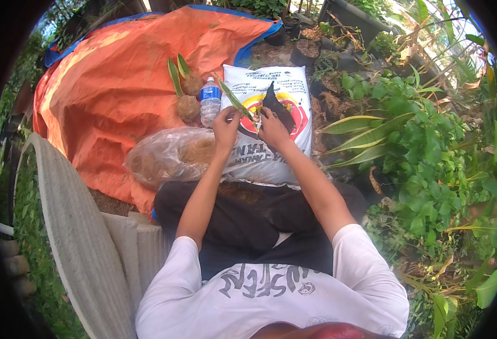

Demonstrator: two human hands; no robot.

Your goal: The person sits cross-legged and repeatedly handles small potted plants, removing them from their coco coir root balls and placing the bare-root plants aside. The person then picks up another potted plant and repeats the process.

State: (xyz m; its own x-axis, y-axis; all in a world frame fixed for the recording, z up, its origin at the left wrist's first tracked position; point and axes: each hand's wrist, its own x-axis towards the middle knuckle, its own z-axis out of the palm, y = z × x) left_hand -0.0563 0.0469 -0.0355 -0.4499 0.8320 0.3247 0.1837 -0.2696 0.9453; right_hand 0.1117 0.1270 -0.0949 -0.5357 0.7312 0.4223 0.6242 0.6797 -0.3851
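My left hand pinches a snake plant leaf cutting with yellow edges, over a white plastic soil sack. The fingers of my right hand are closed at the cutting's lower end, where small pale bits show. What exactly lies between those fingertips is partly hidden. Dark soil shows through a ragged tear in the printed sack. Left of the sack stand two fibre balls, a nearer one and a farther one, each with a leaf sticking out.
A plastic water bottle lies beside the sack. Nearer me, a clear plastic bag holds brown fibre. An orange tarpaulin spreads left. Corrugated grey sheets stand close on my left; leafy plants crowd the right.
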